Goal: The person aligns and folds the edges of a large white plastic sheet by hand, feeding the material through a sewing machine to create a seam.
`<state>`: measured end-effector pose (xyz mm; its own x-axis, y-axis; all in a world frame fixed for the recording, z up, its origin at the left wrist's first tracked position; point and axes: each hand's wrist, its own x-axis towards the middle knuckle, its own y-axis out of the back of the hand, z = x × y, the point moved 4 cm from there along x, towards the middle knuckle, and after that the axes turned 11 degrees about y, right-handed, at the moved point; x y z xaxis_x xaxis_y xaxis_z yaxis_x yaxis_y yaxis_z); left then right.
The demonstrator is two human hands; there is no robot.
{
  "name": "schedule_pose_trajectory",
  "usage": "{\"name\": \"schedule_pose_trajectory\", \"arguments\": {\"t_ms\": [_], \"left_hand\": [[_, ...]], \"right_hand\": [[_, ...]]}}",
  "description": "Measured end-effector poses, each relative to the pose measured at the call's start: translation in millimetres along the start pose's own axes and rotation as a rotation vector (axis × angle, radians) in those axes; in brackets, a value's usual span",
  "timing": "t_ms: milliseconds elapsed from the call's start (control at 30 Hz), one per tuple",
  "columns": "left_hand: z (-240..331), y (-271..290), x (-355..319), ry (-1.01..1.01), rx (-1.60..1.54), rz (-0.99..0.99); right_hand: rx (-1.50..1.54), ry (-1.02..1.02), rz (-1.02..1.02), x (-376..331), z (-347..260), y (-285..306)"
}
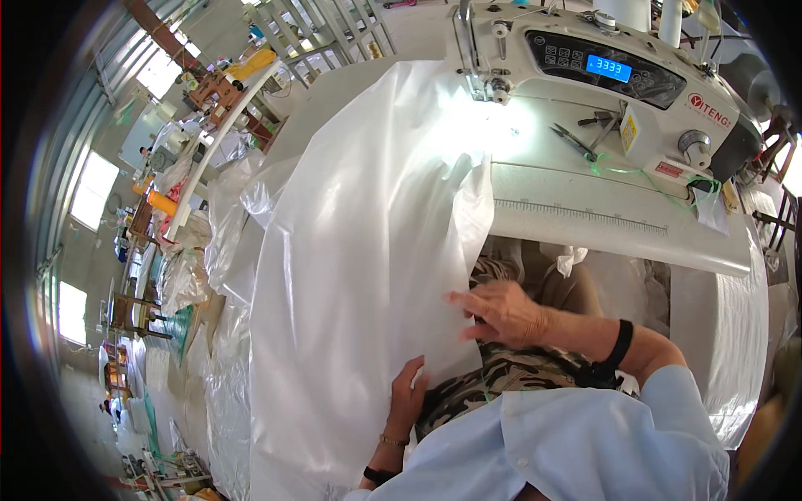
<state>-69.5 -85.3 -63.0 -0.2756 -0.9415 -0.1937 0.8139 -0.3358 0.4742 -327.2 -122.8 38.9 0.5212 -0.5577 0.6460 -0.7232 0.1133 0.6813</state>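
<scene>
A large, glossy white sheet [351,250], plastic-looking, runs from under the sewing machine's lit needle area [484,125] down over the table's front towards my lap. Beside its lower right edge my left hand [407,391] rests against the sheet, fingers stretched and thumb apart, gripping nothing that I can see. My right hand [505,313] is over my lap at the sheet's right edge. Its fingers are spread, slightly blurred, with nothing between them. The white sewing machine [576,67] has a lit blue display. Its needle is lost in the glare.
Thread snips [575,142] and a small dark tool [597,118] lie on the machine bed by green thread [635,171]. A ruler scale [576,213] marks the bed's front. Crumpled clear plastic [230,334] hangs at the left; white sheeting [718,334] drapes at the right.
</scene>
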Motion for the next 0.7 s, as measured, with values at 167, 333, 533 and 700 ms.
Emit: {"name": "schedule_pose_trajectory", "arguments": {"t_ms": [167,333,533,700], "left_hand": [[-1,5,22,0.117,-0.265,0.035],[6,-7,36,-0.128,0.372,0.362],[-41,-12,50,-0.1,0.441,0.318],[-58,42,37,0.113,-0.066,-0.008]], "right_hand": [[-0.101,-0.183,-0.126,-13,-15,-32],[0.167,-0.62,0.299,-30,2,-25],[1.013,-0.815,0.194,-23,-21,-35],[0.989,-0.735,0.286,-75,-26,12]]}}
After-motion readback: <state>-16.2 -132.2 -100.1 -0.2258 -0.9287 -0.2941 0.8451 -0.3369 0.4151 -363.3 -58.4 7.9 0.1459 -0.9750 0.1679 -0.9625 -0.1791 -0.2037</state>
